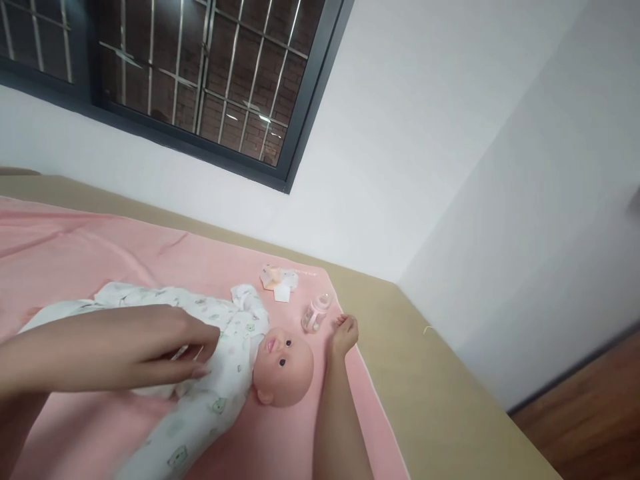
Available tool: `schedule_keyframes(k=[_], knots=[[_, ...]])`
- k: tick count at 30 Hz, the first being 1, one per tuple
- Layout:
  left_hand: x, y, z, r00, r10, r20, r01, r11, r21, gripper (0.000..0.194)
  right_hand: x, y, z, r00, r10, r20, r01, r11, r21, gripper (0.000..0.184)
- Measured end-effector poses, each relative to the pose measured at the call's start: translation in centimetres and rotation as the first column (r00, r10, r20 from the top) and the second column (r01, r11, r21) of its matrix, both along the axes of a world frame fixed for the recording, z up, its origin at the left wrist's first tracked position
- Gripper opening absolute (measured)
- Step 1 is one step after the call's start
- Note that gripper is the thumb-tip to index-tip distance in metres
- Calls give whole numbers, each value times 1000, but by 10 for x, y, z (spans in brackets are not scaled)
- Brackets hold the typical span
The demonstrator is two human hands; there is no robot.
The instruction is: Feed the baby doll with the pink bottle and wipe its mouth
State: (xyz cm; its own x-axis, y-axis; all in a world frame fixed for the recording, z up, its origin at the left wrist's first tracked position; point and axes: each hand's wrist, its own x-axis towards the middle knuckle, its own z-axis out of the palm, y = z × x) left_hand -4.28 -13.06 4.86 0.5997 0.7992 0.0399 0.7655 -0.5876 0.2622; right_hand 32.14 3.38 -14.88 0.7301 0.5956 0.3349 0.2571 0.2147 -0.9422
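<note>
A baby doll (283,363) in a white printed sleepsuit (220,373) lies on its back on a pink blanket (75,253). My left hand (170,347) rests on the doll's chest, its fingers pinched on the sleepsuit fabric. My right hand (345,333) lies on the blanket beyond the doll's head, fingers curled, right beside a small pink baby bottle (316,313) lying on its side; whether it touches the bottle I cannot tell.
A crumpled white cloth (279,280) lies near the blanket's far corner. The blanket covers a tan mattress (440,387) set against a white wall under a barred window (200,73). Wooden floor (590,420) shows at the right.
</note>
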Motion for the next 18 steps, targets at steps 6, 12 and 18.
schedule_keyframes(k=[6,12,18], knots=[[13,30,9,993,-114,-7,111,982,-155,25,-6,-7,17,996,37,77,-36,999,-11,37],[17,56,-4,988,-147,50,153,977,-146,23,-14,-1,50,968,185,169,-188,982,-1,48],[13,66,-11,986,-147,80,158,976,-149,22,-22,-7,71,830,506,235,-488,862,-137,65]])
